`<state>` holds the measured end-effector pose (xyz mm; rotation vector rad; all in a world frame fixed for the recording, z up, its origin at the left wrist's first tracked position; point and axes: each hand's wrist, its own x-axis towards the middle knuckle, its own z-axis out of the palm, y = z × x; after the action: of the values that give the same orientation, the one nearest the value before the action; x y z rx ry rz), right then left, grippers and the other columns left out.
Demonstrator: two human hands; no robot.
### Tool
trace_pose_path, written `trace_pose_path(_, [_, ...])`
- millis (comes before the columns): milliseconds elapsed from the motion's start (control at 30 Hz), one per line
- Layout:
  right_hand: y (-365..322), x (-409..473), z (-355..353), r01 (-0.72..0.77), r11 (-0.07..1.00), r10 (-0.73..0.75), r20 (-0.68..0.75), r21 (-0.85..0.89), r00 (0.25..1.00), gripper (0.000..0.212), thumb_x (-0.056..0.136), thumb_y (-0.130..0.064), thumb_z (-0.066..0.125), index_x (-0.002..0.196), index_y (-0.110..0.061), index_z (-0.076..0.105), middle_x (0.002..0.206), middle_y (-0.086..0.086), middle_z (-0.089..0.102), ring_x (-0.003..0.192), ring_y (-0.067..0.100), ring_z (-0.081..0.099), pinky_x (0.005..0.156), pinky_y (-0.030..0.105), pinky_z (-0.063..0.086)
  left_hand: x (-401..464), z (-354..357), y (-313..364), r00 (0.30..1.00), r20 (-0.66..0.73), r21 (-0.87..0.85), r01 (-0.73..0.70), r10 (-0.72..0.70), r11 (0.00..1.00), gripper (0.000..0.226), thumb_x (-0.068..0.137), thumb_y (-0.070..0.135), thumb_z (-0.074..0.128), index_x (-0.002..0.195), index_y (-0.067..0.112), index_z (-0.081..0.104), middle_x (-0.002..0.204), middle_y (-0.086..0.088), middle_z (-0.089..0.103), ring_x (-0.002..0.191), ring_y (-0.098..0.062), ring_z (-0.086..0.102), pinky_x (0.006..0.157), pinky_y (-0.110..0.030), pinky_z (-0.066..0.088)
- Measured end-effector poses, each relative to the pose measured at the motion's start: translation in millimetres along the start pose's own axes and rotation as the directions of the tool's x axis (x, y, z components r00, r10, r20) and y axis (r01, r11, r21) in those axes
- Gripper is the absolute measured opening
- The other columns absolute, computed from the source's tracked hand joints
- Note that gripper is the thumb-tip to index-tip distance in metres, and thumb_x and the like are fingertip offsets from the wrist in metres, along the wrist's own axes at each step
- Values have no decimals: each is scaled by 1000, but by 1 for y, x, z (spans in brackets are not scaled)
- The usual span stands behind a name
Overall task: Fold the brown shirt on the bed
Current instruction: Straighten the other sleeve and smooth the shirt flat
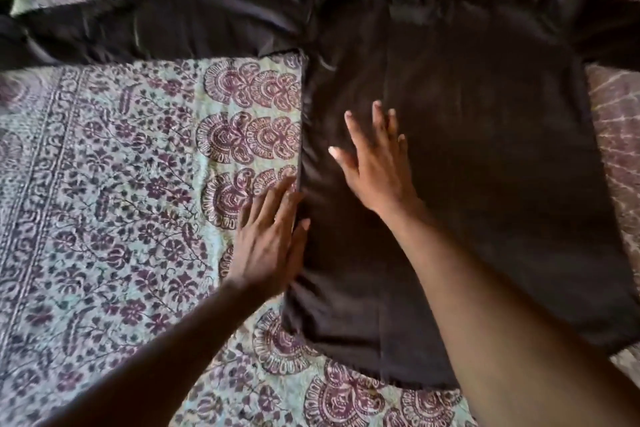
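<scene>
Soft, diffuse daylight, seemingly from the upper left, where a pale green patch glares. Sheen streaks the brown shirt (450, 149) along its left sleeve. Motion blur softens the whole frame, strongest at the edges; wide-angle distortion bows the bed (104, 184) pattern.

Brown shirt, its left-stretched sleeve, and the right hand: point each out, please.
brown shirt (485, 166): head view, middle of the body panel.
sleeve (156, 31): head view, mid-length.
right hand (375, 163): head view, back of hand.

place: home bedroom | cue: floral patterned bedspread (121, 184)
</scene>
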<state>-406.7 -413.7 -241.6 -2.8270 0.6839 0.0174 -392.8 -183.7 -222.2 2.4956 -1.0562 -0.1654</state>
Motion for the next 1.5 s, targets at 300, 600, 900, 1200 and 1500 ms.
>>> trace_pose_path(300, [-47, -146, 23, 257, 966, -257, 110, 12, 960, 68, 102, -61, 42, 162, -31, 29, 174, 7, 6, 160, 32, 11, 117, 67, 28, 190, -10, -37, 938, 186, 239, -331, 292, 913, 68, 101, 49, 34, 161, 19, 32, 172, -1, 22, 158, -25, 21, 122, -52, 26])
trace_pose_path(600, [-48, 48, 8, -243, 970, 243, -145, 18, 959, 70, 106, -60, 28, 164, -22, 23, 173, 11, 11, 159, 35, 11, 124, 63, 16, 180, -7, -81, 927, 244, 244, -344, 286, 907, 70, 103, 49, 25, 165, 17, 19, 174, -2, 13, 160, -23, 16, 127, -53, 18])
trace_pose_path(900, [-85, -26, 31, -238, 963, 238, -15, -124, 971, 65, 107, -59, 26, 165, -33, 14, 174, 4, 6, 160, 34, 6, 124, 62, 13, 225, -2, -88, 884, 286, 231, -439, 371, 868, 70, 101, 49, 22, 165, 20, 19, 173, 0, 16, 159, -24, 19, 125, -52, 21])
trace_pose_path(1200, [-80, -142, 28, -344, 923, 353, 26, -174, 935, 62, 105, -64, 28, 162, -45, 14, 174, 0, 4, 160, 34, 5, 122, 66, 16, 175, 0, -62, 810, 372, 240, -556, 454, 796, 76, 102, 50, 22, 164, 8, 15, 173, -12, 11, 160, -28, 11, 128, -52, 12])
trace_pose_path(1500, [-104, -254, 31, -185, 979, 195, 136, -83, 971, 60, 105, -57, 38, 162, -44, 22, 174, 1, 7, 160, 32, 9, 121, 65, 21, 76, -1, -53, 736, 434, 185, -637, 520, 748, 86, 101, 61, 24, 164, 4, 10, 173, -16, 2, 161, -31, 7, 128, -52, 14])
